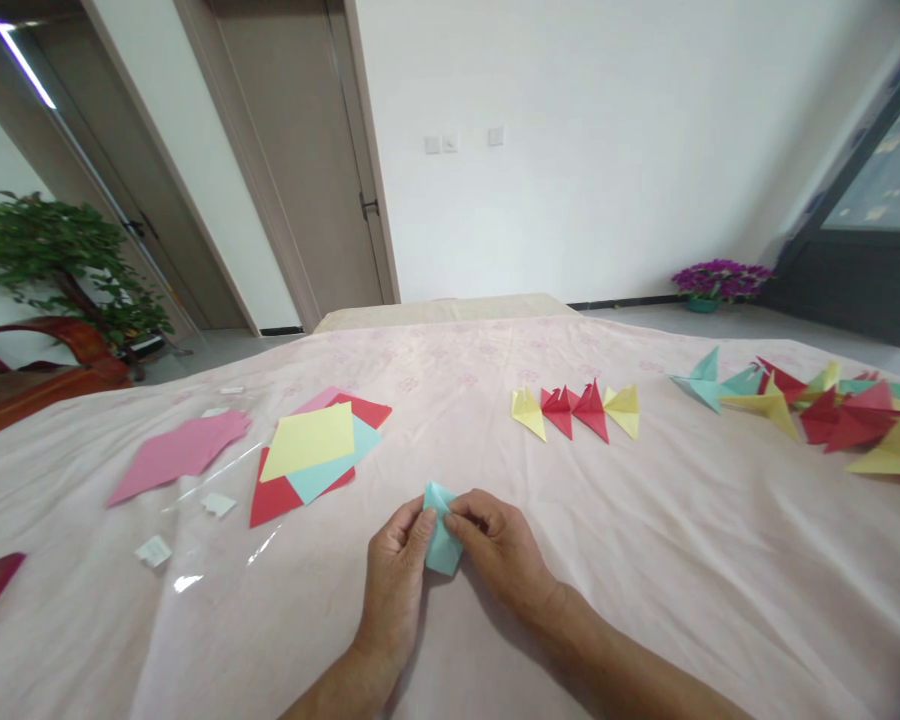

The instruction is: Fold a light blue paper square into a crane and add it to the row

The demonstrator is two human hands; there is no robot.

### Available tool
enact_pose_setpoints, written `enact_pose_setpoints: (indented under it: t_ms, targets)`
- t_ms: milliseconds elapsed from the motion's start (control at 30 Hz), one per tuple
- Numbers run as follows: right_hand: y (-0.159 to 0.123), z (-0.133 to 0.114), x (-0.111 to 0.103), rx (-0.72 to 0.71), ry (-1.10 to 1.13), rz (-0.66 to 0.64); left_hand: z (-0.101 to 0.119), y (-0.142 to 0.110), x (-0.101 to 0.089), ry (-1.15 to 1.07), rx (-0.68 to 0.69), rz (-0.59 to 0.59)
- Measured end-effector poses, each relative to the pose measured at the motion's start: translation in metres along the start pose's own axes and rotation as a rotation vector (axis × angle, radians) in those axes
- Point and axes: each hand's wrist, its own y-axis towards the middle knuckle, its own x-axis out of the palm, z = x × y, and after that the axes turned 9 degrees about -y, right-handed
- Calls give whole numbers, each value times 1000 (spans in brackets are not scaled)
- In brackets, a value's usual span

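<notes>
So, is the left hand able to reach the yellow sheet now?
Probably yes: nothing visible stands between the left hand and the yellow sheet, which lies uncovered. But this hand holds the folded light-blue paper, so it must probably release that first.

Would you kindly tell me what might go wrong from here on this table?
The left hand and right hand both grip the small turquoise folded paper, so uneven pressure might skew a crease. The loosely overlapping red, yellow, turquoise and pink paper sheets lie beyond the left hand and could slide if brushed.
</notes>
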Motion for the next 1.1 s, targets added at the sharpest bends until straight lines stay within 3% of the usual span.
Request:
enact_pose_setpoints:
  t_ms: [167, 467, 700, 867, 1100]
  targets:
    - [1, -1, 4, 72, 107, -38, 0, 2, 3, -36, -22, 8]
    - [5, 4, 11, 216, 168, 85, -1, 5, -1, -26, 38, 57]
    - [5, 2, 6, 244, 259, 16, 2, 8, 0, -59, 26, 40]
    - [7, 5, 7, 266, 393, 70, 6, 1, 3, -111, -32, -1]
    - [6, 9, 5, 217, 392, 17, 1, 1, -1, 44, -55, 9]
